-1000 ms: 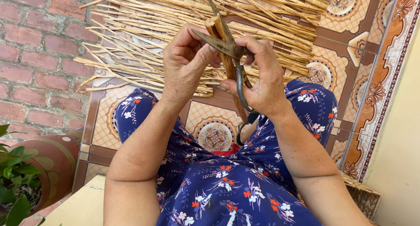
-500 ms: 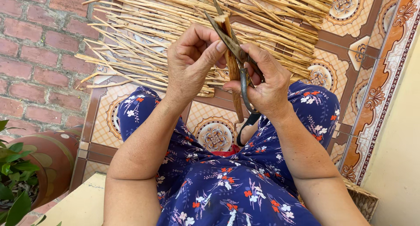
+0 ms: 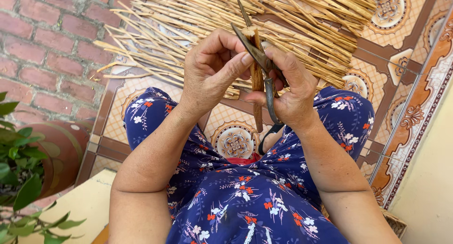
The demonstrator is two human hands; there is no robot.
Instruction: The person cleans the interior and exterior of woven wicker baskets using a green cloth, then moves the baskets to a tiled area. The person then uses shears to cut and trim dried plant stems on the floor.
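My left hand (image 3: 212, 69) grips the upper part of a brown stick (image 3: 257, 83) that points up and down between my knees. My right hand (image 3: 291, 90) is closed around the handles of a pair of dark metal scissors (image 3: 257, 50). The blades are parted at the stick's top end. Both hands are raised above my lap, which is covered by a blue dress with red and white flowers (image 3: 245, 197). The lower end of the stick hangs free over the floor.
A heap of pale split sticks (image 3: 226, 22) lies spread on the patterned tile floor (image 3: 406, 97) in front of my knees. A brick wall (image 3: 42, 41) is to the left, with a brown clay pot (image 3: 61, 149) and green leaves (image 3: 19, 178) beside it.
The hands have shifted a little to the right and the scissors' blades have worked along the stick's top end. The grip of both hands stays the same.
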